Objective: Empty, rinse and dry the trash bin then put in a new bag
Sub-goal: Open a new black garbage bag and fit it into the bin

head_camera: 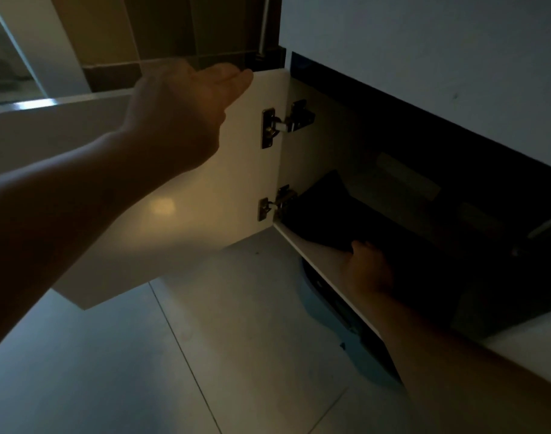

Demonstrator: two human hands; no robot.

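Observation:
A white cabinet door (242, 170) stands swung open to the left on two metal hinges. My left hand (186, 111) reaches over the door's top edge, fingers fairly straight and resting on it. Inside the dim cabinet lies a flat black bag (324, 211) on the bottom shelf (314, 249). My right hand (366, 267) reaches into the cabinet and pinches the bag's near edge between thumb and fingers. A blue bin (327, 317) sits on the floor under the cabinet, partly hidden by the shelf and my right forearm.
Pale floor tiles (205, 355) spread below the cabinet. A white wall (424, 42) rises above the cabinet's dark top edge. Brown tiles and a metal pipe (263, 26) lie behind the door. Dim shapes at the cabinet's back right are too dark to name.

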